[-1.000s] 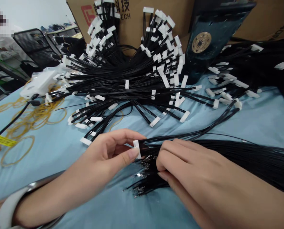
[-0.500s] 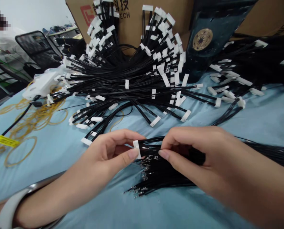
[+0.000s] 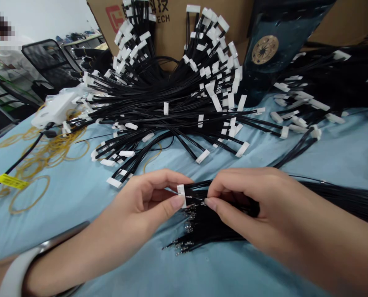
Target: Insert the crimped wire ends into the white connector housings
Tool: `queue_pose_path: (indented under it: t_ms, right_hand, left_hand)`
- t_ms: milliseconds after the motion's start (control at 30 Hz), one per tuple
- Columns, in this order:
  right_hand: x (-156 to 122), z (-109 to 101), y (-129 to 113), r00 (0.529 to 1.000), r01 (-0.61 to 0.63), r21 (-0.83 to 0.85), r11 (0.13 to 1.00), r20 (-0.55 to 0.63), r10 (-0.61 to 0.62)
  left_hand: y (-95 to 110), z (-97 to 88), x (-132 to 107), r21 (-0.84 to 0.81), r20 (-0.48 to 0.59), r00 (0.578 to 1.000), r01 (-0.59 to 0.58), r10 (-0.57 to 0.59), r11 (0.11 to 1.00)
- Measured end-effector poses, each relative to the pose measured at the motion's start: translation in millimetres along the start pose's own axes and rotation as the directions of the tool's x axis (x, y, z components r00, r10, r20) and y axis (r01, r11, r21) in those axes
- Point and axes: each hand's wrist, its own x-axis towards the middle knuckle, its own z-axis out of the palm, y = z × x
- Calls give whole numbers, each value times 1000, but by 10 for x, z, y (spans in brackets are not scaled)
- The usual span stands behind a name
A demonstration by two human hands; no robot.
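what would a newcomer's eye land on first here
Probably the big heap of black, white-tipped cables in the middle, before the cardboard box. Then, in the foreground, the left grip holding a white connector and the right grip pinching a thin wire beside it. Yellowish rubber bands lie at the left.

The worktop (image 3: 159,272) is covered with wrinkled light-blue cloth. Yellowish rubber bands (image 3: 48,150) are strewn at left, partly overlapped by a black cable (image 3: 21,159) marked with a yellow tag (image 3: 11,181). A white device (image 3: 54,109) is placed just behind. At the back, a printed cardboard box (image 3: 173,37) is seen, and a dark blue container (image 3: 284,35) is decorated with a round emblem (image 3: 265,49). Far left: a mesh-backed chair (image 3: 46,62), a person (image 3: 12,60) partly blurred out.
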Motion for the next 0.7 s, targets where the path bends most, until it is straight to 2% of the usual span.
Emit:
queue_pose_path:
  t_ms: [300, 467, 700]
  right_hand:
    - [-28, -16, 12, 999, 6, 160, 987, 47, -13]
    - [16, -20, 30, 996, -5, 164, 987, 91, -10]
    - [40, 52, 52, 997, 15, 128, 992, 67, -24]
  left_hand:
    - [55, 2, -3, 27, 2, 999, 36, -36, 999]
    - [32, -10, -20, 23, -1, 999, 50, -50, 998]
    - [41, -8, -21, -29, 23, 997, 70, -69, 997]
